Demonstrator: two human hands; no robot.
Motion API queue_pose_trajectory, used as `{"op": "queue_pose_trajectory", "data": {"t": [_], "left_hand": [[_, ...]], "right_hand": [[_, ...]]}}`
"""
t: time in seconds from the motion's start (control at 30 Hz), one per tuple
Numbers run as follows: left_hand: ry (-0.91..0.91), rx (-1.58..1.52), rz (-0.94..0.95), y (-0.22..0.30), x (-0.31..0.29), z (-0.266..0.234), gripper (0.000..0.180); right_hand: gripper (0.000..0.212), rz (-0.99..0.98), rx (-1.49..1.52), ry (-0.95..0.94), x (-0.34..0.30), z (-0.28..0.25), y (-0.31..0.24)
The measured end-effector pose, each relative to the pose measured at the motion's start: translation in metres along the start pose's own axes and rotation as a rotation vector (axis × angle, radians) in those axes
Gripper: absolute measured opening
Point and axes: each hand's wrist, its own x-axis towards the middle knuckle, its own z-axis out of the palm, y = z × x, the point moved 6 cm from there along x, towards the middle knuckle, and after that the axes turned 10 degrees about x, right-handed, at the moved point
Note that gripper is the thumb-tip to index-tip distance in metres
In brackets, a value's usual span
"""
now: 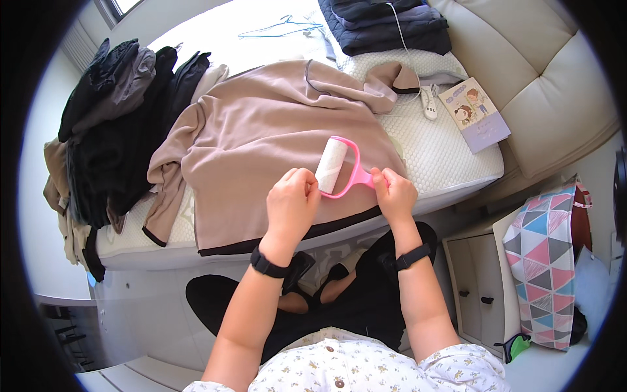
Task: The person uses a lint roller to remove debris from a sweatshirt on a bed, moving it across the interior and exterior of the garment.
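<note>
A pink-handled lint roller (332, 164) with a white paper roll is held over the bed. My right hand (396, 194) is wrapped round its handle. At the lower end of the roll, my left hand (293, 201) is closed with fingertips pinched against the paper; whether a sheet edge is between them is too small to tell. Beneath both hands a light brown long-sleeved top (255, 144) with black trim lies spread out, its hem near the bed's front edge. One sleeve reaches down the left side, the other is folded toward the upper right.
Dark clothes (111, 130) are heaped at the left of the white mattress (450, 173). Folded dark garments (392, 29), a blue hanger (281, 27), a white corded controller (428, 103) and a book (474, 115) lie farther back. A triangle-patterned bag (542, 268) stands beside a cabinet (475, 287) at right.
</note>
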Motion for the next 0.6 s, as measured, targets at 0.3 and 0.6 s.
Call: {"op": "queue_pose_trajectory", "data": {"t": [0.3,0.6], "left_hand": [[-0.162,-0.183,-0.241,-0.032,0.008,0.043,0.011],[-0.338,-0.374,-0.369,-0.058,0.006,0.055,0.024]], "right_hand": [[0.055,-0.060,0.011,0.036,0.001,-0.003,-0.002],[0.053,-0.105,0.020,0.064,0.001,-0.002,-0.005]]}}
